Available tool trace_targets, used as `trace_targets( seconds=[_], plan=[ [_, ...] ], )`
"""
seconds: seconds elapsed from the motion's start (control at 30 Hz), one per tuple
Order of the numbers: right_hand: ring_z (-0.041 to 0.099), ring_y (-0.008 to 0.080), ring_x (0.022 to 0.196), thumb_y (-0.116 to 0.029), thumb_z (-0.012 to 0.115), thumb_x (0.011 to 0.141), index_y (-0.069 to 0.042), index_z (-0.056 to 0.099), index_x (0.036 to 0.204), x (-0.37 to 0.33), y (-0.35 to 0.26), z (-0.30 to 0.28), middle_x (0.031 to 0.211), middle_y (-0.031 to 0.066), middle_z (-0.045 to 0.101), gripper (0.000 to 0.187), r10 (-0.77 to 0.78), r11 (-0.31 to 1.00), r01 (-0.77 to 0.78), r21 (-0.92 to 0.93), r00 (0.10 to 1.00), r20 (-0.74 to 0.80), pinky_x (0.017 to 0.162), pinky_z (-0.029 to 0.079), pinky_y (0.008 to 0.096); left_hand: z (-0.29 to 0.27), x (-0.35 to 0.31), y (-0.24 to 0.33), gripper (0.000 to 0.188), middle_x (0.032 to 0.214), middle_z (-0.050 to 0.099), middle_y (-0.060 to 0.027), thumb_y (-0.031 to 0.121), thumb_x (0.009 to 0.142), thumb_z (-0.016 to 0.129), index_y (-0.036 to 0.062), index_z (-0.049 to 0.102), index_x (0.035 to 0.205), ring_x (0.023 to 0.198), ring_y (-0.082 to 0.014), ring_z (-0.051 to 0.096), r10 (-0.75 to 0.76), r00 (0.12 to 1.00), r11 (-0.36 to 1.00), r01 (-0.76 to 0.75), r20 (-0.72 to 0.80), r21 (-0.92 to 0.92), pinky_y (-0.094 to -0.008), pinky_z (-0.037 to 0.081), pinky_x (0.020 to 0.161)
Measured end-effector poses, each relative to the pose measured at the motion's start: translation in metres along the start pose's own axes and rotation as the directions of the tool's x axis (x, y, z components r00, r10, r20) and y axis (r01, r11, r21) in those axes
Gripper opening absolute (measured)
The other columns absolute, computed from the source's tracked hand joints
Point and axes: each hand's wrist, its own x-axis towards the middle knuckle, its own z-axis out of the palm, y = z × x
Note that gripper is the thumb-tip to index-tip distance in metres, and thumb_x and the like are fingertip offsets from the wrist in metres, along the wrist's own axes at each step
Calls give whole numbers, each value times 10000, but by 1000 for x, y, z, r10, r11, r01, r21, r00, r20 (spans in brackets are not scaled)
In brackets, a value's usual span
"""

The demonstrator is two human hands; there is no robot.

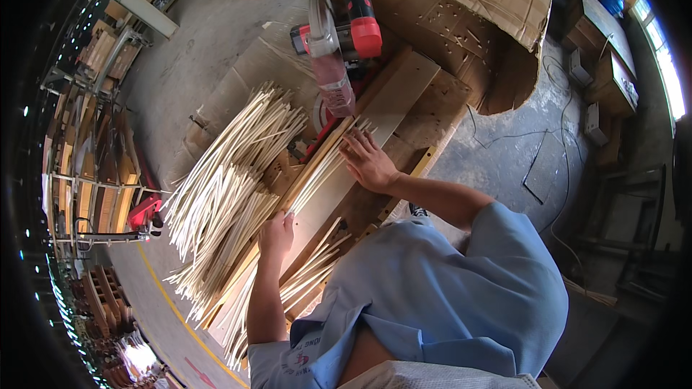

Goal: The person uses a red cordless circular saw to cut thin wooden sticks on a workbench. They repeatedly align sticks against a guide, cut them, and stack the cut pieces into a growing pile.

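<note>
Pale thin wooden rods (318, 175) lie in a narrow bundle along a wooden fence on a long board (387, 114). My left hand (276, 234) is closed around the near part of this bundle at the fence, its thumb toward me and some fingers hidden. Farther along, my right hand (371, 163) rests with fingers stretched out, fingertips touching the rods near their far ends. Just beyond those ends stands a red and black miter saw (365, 36) with a clear guard; its blade is mostly hidden.
A large heap of loose rods (231, 173) lies left of the fence, and a smaller bunch (313, 266) sits close to my body. Behind the saw, a cardboard sheet (476, 0) curves up, with small offcuts on it. A cable (555, 202) trails over the floor at right.
</note>
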Motion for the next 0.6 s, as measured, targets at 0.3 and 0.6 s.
trace_targets(
  seconds=[0.3,0.6],
  plan=[
    [334,390,1500,-258,625,969,-166,587,1455,-1,-10,-14,1550,214,417,496,66,997,-66,42,998,-7,1266,226,582,4,-3,-6,392,865,710,-269,395,1048,546,23,664,1010,854,-507,672,-4,1000,998,5,-12,67,-593,501,752],
    [405,390,1437,-267,654,945,-187,642,1402,-4,-9,-21,1458,204,495,464,44,999,-44,29,999,5,1255,239,598,6,-12,-2,384,855,706,-273,384,1045,549,18,649,980,846,-511,667,-36,999,998,37,-19,41,-603,496,749]
  ],
)
